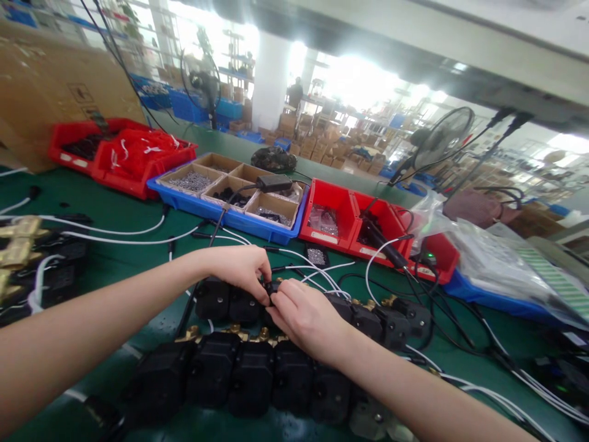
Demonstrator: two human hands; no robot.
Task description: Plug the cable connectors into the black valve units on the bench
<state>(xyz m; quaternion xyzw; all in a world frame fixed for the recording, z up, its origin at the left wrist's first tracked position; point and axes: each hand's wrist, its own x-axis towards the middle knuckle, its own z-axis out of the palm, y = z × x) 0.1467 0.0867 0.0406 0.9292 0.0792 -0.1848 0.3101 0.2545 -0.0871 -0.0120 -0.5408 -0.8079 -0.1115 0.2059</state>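
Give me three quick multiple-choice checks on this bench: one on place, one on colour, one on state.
1. Where do both hands meet?
A. over the blue tray
B. at the far row of black units
C. on the cardboard box

2. Colour of the table mat?
A. green
B. grey
C. white

3. How is the left hand?
A. flat and open
B. pinching a small black part
C. out of view

Key:
1 B, left hand and right hand join at the black units.
2 A, table mat is green.
3 B, fingertips close on the small black part.

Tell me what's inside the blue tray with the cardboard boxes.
The blue plastic tray holds four open cardboard boxes: one with small silvery parts, others with dark pieces. A black adapter on them covers part of the contents.
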